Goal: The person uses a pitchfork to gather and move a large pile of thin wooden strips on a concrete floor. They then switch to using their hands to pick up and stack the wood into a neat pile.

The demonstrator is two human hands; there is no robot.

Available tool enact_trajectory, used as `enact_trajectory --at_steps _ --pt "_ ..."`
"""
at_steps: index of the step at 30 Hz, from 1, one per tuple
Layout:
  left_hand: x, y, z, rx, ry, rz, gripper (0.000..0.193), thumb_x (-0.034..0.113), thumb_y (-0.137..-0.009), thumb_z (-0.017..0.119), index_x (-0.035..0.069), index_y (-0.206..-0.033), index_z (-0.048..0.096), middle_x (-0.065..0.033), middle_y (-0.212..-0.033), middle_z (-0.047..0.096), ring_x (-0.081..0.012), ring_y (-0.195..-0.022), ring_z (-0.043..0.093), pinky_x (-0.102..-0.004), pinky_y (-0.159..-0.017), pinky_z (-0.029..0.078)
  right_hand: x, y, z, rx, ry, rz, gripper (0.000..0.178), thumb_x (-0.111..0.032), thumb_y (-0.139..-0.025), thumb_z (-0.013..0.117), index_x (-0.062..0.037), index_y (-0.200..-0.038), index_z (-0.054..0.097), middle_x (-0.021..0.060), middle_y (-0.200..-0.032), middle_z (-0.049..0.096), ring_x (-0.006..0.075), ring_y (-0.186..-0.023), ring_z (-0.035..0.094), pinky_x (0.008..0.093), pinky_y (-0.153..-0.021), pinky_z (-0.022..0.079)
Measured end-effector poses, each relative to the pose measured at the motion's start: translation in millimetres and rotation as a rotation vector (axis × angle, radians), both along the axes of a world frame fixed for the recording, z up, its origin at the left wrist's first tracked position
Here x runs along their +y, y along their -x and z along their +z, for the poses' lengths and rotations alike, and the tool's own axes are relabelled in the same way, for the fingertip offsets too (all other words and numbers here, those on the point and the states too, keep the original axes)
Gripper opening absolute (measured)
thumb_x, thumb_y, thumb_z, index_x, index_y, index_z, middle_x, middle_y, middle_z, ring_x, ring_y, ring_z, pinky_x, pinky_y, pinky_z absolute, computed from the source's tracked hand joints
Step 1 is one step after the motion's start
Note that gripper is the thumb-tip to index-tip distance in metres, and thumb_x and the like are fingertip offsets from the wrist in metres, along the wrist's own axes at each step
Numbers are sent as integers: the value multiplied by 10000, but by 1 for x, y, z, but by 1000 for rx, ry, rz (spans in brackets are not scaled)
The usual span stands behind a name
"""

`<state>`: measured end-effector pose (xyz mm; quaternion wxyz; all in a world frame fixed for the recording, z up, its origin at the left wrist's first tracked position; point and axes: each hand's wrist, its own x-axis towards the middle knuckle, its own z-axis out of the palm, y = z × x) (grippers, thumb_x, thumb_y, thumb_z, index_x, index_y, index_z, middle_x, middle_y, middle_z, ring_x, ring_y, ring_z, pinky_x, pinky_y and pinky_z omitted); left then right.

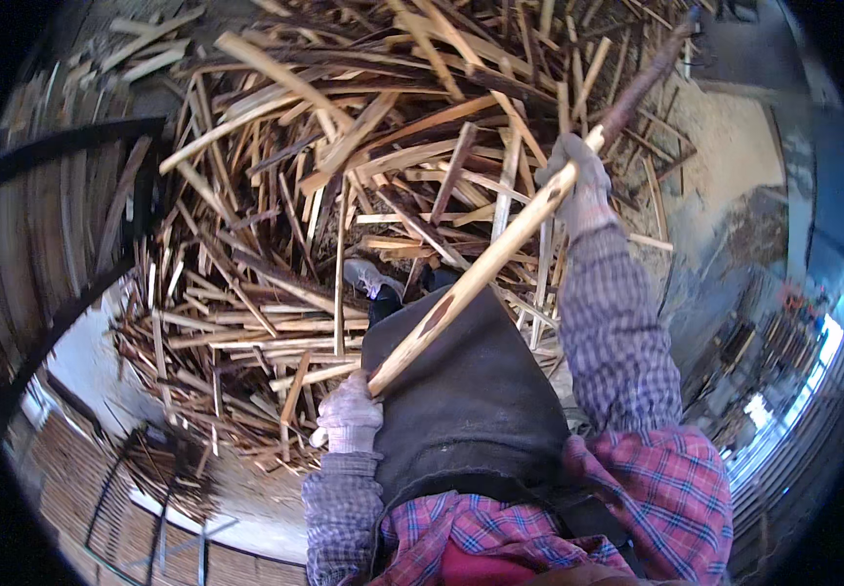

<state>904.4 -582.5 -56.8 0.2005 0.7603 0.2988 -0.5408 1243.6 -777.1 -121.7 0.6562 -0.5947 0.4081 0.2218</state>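
Note:
A long wooden pole (485, 264) slants across my front, from low at the left to high at the right. Its near length is pale and peeled with a few dark patches; brown bark covers the far length. My gloved right hand (578, 181) is wrapped round it where bark meets bare wood. At the near end, my gloved left hand (349, 405) is closed against the pole, its fingers partly hidden. Below the pole lies a dark apron (471, 391) over my lap and legs.
A big tangled heap of split sticks and bark strips (285, 215) spreads ahead and left, around my shoe (373, 281). A dark metal frame (80, 146) with stacked wood stands at the left. Sawdust-like litter (735, 146) covers ground at the right, near more piled pieces (735, 342).

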Motion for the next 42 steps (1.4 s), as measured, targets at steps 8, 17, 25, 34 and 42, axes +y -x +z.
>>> enact_trajectory --at_steps 8,17,25,34,42 --pt "17 -42 116 -98 -135 -340 311 373 -732 631 139 -922 556 -128 -762 628 -304 -609 622 -397 -505 485 -36 57 -40 135 -92 -139 158 -138 -721 607 -3 -731 524 72 -543 494 200 -474 541 311 -475 476" --pt "83 19 256 413 -335 -416 550 499 -689 667 153 -1102 553 -132 -967 632 -297 -919 612 -404 -777 481 37 145 52 79 -409 -297 176 -176 -741 618 -43 -677 521 69 -542 495 222 -416 516 338 -407 465" --pt "115 59 278 270 -187 -281 624 531 -671 672 162 -1157 538 -125 -961 632 -282 -892 608 -401 -776 474 56 184 76 239 -439 -336 204 -225 -792 633 -64 -707 541 61 -575 519 229 -416 506 364 -412 468" --pt "86 86 153 238 -161 -335 604 530 -621 705 167 -1089 587 -111 -876 654 -299 -793 635 -405 -703 495 1 164 43 337 -302 -393 164 -170 -742 651 -44 -754 547 78 -592 528 204 -451 523 345 -427 487" --pt "-71 -140 32 -95 154 -486 409 457 -761 590 163 -1045 585 -134 -889 641 -316 -855 618 -416 -737 475 -187 19 47 -176 203 -405 239 -256 -697 617 -37 -693 520 92 -574 521 213 -445 502 306 -474 475"
